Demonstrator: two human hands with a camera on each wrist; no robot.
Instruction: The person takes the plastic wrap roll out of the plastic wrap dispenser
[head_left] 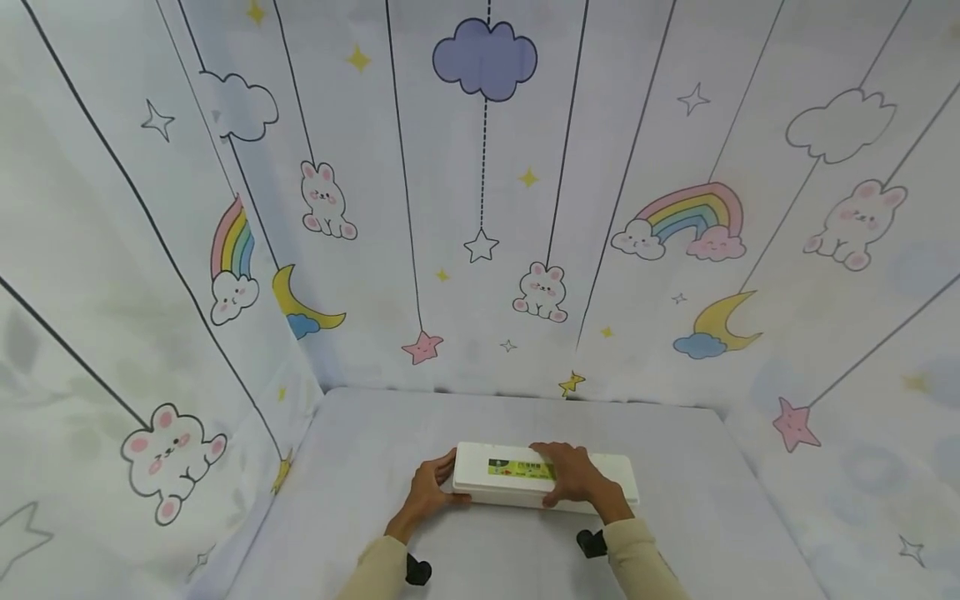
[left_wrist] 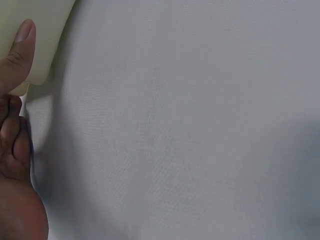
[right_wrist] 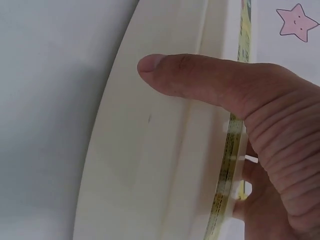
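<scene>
A long white box (head_left: 517, 490) lies on the pale counter (head_left: 498, 558), a green and yellow label (head_left: 517, 469) on its top. The left hand (head_left: 431, 487), half curled, grips the box's left end, thumb against its near side. The right hand (head_left: 573, 475) is spread wide across the box's top, gripping it with the thumb on the near side. Beyond the box rises a cartoon-printed cloth (head_left: 480, 192).

The box (head_left: 517, 486) lies on the table (head_left: 510, 550) before the backdrop (head_left: 465, 183), a label (head_left: 517, 469) on its top.
</scene>
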